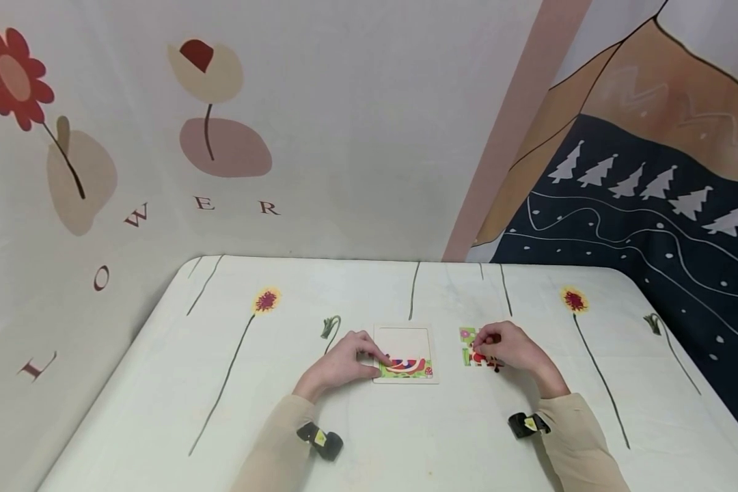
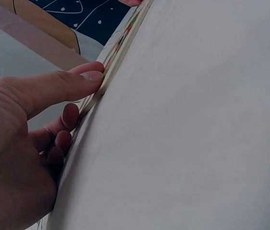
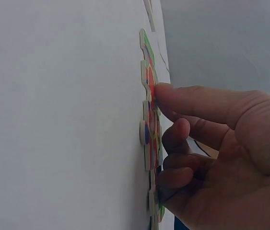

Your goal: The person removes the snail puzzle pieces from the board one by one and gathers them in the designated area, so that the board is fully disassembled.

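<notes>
A square puzzle tray (image 1: 404, 342) lies flat on the table, its lower half filled with bright picture pieces (image 1: 408, 369) and its upper half bare. At its left edge is my left hand (image 1: 346, 359). The thumb and index fingertip touch the tray's border and filled part, also seen in the left wrist view (image 2: 34, 120). To the right lie several loose puzzle pieces (image 1: 467, 336), red, green and pink, close together. My right hand (image 1: 512, 347) is over them, thumb and index finger pinching a red puzzle piece (image 3: 151, 84). The fingers partly hide these pieces.
A white cloth with printed flowers (image 1: 575, 299) and stems covers the table (image 1: 430, 437). Behind stands a pale patterned curtain (image 1: 357, 137), with a dark tree-printed one (image 1: 652, 205) at the right. A small black device (image 1: 321, 441) sits at each wrist.
</notes>
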